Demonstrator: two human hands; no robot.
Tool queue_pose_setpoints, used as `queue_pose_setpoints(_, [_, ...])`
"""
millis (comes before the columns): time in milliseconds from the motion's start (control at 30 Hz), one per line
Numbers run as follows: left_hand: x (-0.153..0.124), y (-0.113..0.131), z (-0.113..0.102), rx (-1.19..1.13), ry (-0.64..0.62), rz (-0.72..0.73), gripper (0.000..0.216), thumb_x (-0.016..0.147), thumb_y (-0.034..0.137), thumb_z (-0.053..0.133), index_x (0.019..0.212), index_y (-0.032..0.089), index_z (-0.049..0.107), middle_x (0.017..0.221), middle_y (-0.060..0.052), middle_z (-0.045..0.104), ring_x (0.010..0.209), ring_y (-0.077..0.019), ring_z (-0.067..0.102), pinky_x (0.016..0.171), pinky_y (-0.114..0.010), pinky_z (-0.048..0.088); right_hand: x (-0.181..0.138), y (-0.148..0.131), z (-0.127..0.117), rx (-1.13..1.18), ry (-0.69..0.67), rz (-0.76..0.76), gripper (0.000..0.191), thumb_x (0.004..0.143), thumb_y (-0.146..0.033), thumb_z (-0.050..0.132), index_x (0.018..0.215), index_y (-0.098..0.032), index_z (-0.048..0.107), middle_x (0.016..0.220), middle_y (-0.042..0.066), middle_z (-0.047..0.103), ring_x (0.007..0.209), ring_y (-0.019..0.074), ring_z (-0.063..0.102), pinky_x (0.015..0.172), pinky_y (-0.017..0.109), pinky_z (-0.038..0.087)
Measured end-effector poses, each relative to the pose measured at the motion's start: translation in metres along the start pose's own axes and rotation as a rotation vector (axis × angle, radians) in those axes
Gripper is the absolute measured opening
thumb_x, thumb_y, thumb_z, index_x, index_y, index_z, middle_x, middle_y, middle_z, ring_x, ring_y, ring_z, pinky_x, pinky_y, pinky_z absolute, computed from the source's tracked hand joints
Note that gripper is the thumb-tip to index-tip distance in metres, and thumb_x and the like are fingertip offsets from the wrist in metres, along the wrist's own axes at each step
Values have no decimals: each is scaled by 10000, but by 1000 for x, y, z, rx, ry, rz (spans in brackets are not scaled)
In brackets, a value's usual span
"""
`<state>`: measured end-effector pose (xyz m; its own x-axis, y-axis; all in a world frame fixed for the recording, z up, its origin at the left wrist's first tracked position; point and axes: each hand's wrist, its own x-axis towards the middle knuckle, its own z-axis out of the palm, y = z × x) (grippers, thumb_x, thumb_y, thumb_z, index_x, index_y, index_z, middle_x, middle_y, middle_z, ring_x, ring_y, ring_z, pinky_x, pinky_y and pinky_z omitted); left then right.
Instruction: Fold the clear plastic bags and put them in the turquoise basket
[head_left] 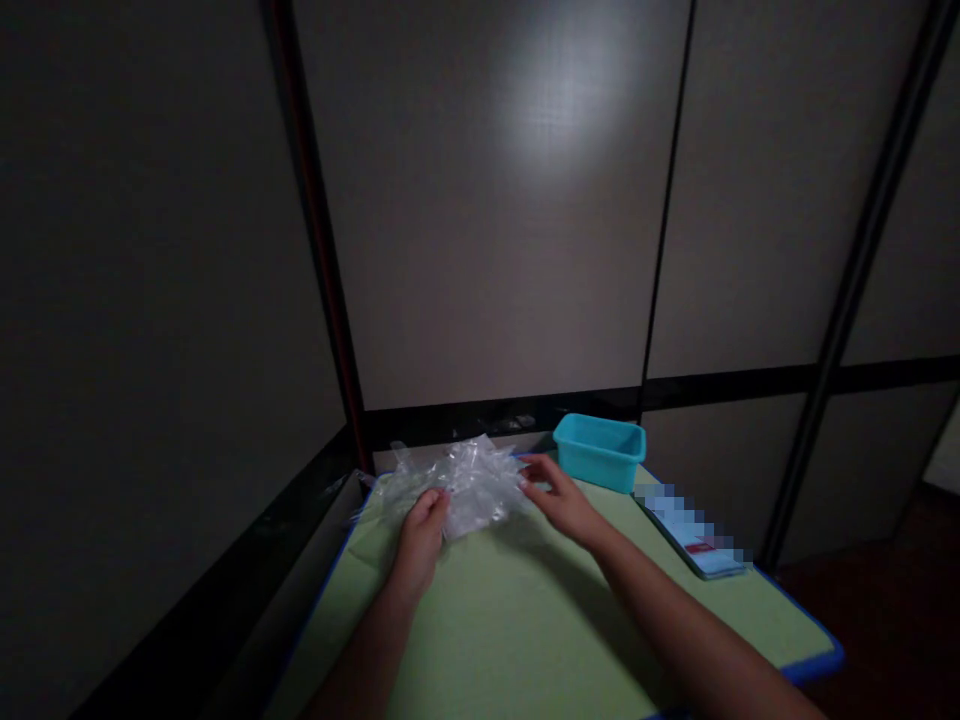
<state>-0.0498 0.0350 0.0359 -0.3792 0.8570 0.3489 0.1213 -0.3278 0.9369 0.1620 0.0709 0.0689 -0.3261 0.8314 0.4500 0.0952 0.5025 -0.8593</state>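
Observation:
A pile of crumpled clear plastic bags (469, 480) lies at the far end of a green mat (525, 630) on a small table. My left hand (421, 530) rests on the pile's near left edge, fingers curled onto the plastic. My right hand (559, 497) touches the pile's right side with its fingers stretched toward the plastic. Whether either hand truly grips a bag is hard to make out in the dim light.
A turquoise plastic bin (600, 452) stands just right of the pile at the far edge. A flat blurred booklet (694, 532) lies along the mat's right side. Grey wall panels (487, 200) rise right behind the table, and the blue table edge (817, 660) drops off at the right.

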Motion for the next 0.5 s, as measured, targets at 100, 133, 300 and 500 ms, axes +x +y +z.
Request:
queue_pose_setpoints(100, [-2, 9, 17, -34, -44, -21, 458, 626, 628, 602, 669, 184, 500, 581, 48, 499, 529, -117, 507, 499, -210, 400, 0, 18, 39, 340, -180, 191, 524, 665, -503, 679, 1057, -208, 495, 742, -13, 586, 667, 163, 609, 563, 277, 458])
queue_pose_setpoints(133, [-3, 10, 21, -40, -51, -29, 463, 632, 636, 596, 678, 186, 496, 569, 55, 492, 506, -113, 497, 478, -207, 387, 0, 24, 46, 438, -216, 241, 542, 635, -511, 700, 1029, -199, 497, 679, -33, 570, 590, 149, 597, 516, 259, 442])
queue_pose_setpoints(300, [-14, 7, 31, -36, -28, -87, 515, 622, 680, 588, 691, 175, 522, 531, 44, 519, 472, -131, 510, 467, -226, 396, -13, 44, 60, 680, -360, 281, 621, 531, -423, 799, 1011, -200, 475, 676, -51, 577, 506, 116, 581, 472, 227, 434])
queue_pose_setpoints(500, [-29, 3, 30, 76, -71, -216, 618, 601, 776, 503, 605, 161, 559, 514, -19, 581, 506, -185, 572, 469, -249, 412, -26, 58, 79, 504, -319, 209, 443, 593, -426, 744, 832, -200, 447, 579, -74, 514, 432, 82, 473, 443, 215, 390])
